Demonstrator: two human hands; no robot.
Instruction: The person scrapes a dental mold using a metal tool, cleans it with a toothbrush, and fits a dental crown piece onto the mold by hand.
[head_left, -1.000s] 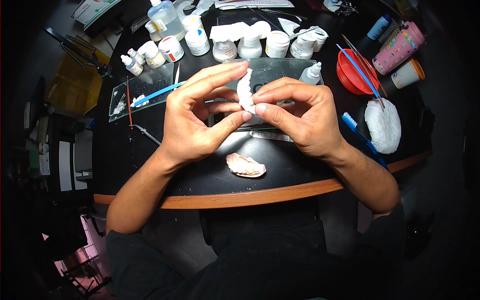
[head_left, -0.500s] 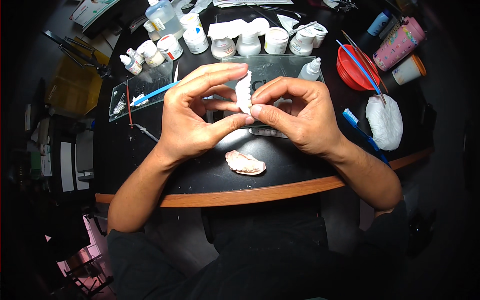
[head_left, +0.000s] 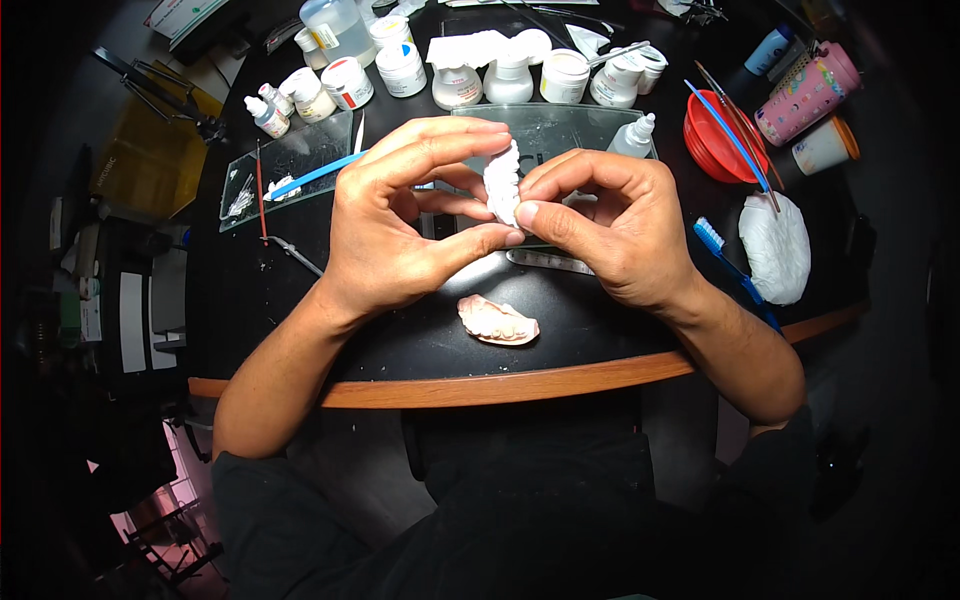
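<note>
My left hand (head_left: 405,215) grips a white dental model (head_left: 502,183), its fingertips at the upper end and its thumb at the lower end. The model stands on end, with a row of tooth-like bumps along its right edge. My right hand (head_left: 610,220) is closed at the lower right edge of the model, thumb and index finger pinched together against it. Whether something small sits between those two fingertips is hidden. Below both hands, a pinkish-beige dental model (head_left: 497,321) with teeth lies on the black table (head_left: 420,350).
White jars (head_left: 402,70) and bottles line the back. Glass plates (head_left: 320,150) lie behind my hands, a dropper bottle (head_left: 632,136) on the right one. Rightward are a red bowl (head_left: 703,140) with brushes, a blue toothbrush (head_left: 710,236), a white wad (head_left: 777,250) and a pink tumbler (head_left: 808,92).
The view has shifted slightly, carrying table items a little rightward. Both hands keep their grip, and the white dental model has turned a little between the fingers.
</note>
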